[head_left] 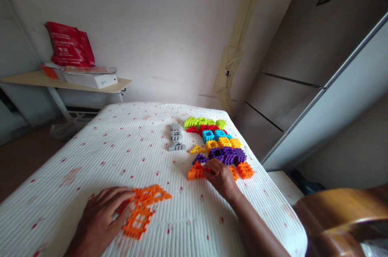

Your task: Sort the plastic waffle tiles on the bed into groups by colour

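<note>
My left hand is closed on the edge of some orange interlocking building pieces, a square with a window grid and triangular ones behind it. They are just above or on the quilted sheet; which, I cannot tell. My right hand pinches at the orange triangular pieces at the near end of the sorted rows, its fingers partly covering them. More orange squares lie right of that hand. Just beyond are purple pieces, then yellow pieces.
Farther back lie blue pieces, red pieces and green pieces. Grey pieces sit left of them on the sheet. A side table carries boxes and a red bag. A wardrobe stands at right.
</note>
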Demonstrator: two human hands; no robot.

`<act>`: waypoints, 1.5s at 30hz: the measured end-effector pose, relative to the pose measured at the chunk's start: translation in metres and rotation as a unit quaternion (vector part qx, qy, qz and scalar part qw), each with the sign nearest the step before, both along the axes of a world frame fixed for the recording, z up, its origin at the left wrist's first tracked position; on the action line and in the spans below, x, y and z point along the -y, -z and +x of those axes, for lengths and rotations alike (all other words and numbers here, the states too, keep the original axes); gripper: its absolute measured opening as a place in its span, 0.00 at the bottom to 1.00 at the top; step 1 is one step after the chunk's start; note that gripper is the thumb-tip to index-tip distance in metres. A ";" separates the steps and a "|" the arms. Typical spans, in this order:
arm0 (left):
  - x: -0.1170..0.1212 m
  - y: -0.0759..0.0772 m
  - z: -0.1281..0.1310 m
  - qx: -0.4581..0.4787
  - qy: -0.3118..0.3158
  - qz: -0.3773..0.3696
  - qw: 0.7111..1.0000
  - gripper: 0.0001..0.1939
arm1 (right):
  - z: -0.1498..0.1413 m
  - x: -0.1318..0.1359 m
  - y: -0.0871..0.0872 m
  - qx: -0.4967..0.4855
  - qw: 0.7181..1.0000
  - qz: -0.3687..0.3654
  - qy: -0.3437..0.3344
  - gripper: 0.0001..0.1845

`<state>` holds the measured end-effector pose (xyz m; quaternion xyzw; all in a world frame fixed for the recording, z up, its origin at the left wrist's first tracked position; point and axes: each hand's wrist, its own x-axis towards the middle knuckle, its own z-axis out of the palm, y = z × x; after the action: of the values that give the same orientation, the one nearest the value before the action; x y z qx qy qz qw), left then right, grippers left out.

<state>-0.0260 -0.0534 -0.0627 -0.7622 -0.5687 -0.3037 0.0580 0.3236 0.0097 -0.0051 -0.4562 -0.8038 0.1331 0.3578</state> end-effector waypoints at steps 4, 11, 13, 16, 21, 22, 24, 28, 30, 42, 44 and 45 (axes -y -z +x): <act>0.000 -0.003 0.001 0.004 0.007 0.005 1.000 0.10 | 0.000 0.000 0.000 0.001 1.000 -0.003 -0.001 0.07; 0.000 -0.001 0.001 0.010 0.014 0.016 1.000 0.09 | -0.002 0.002 -0.004 0.009 1.000 0.006 -0.003 0.08; 0.000 -0.001 0.001 0.009 0.021 0.011 1.000 0.09 | -0.002 0.002 -0.004 0.009 1.000 0.012 -0.004 0.08; 0.000 -0.002 0.001 0.007 0.023 0.001 1.000 0.08 | -0.001 0.002 -0.004 0.001 0.999 0.035 -0.006 0.08; 0.003 -0.005 0.004 0.002 0.004 -0.006 1.000 0.09 | -0.007 0.014 -0.009 -0.008 0.997 0.077 -0.027 0.09; 0.003 -0.006 0.005 0.003 0.007 -0.003 1.000 0.09 | -0.012 0.018 -0.009 -0.011 0.996 0.079 -0.041 0.09; 0.004 -0.008 0.007 0.008 0.014 0.003 1.000 0.09 | -0.027 0.028 -0.009 -0.012 0.994 0.068 -0.084 0.09; 0.005 -0.012 0.010 0.016 0.008 -0.003 1.000 0.08 | -0.065 0.040 -0.001 0.057 0.986 0.023 -0.157 0.09; 0.006 -0.013 0.010 0.015 0.008 -0.007 1.000 0.08 | -0.082 0.041 0.007 0.108 0.982 0.005 -0.153 0.08; 0.005 -0.010 0.009 0.024 0.014 -0.003 1.000 0.08 | -0.091 0.041 0.019 0.142 0.984 -0.038 -0.097 0.11; 0.004 -0.009 0.008 0.029 0.019 -0.004 0.999 0.08 | -0.078 0.045 0.014 0.096 0.990 -0.043 -0.096 0.12; 0.004 -0.008 0.008 0.030 0.021 -0.006 0.999 0.08 | -0.071 0.047 0.011 0.074 0.992 -0.040 -0.097 0.12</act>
<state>-0.0184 -0.0575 -0.0542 -0.7648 -0.5561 -0.3239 0.0300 0.2530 -0.0368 -0.0158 -0.3986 -0.8626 0.1650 0.2641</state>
